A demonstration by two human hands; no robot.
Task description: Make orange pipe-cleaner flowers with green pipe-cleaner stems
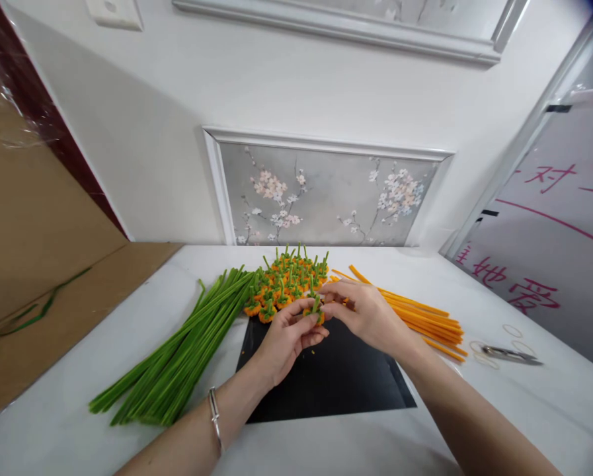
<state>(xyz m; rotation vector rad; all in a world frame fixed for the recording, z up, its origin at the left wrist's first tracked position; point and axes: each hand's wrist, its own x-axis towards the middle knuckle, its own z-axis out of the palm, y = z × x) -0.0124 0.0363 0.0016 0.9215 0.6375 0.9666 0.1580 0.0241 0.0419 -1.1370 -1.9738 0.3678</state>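
Note:
Over the black mat, my left hand is closed around a small orange pipe-cleaner pumpkin with a green stem. My right hand pinches at the green top of this same pumpkin from the right side. Its fingertips partly hide the piece. Just behind my hands stands a cluster of similar orange pumpkins with upright green stems. Left of them lies a thick bundle of green pipe cleaners. Orange pipe cleaners are spread to the right, partly behind my right hand.
Small scissors lie on the white table at the right, among several thin rubber bands. Brown cardboard borders the left side. A wall with a floral panel closes off the back.

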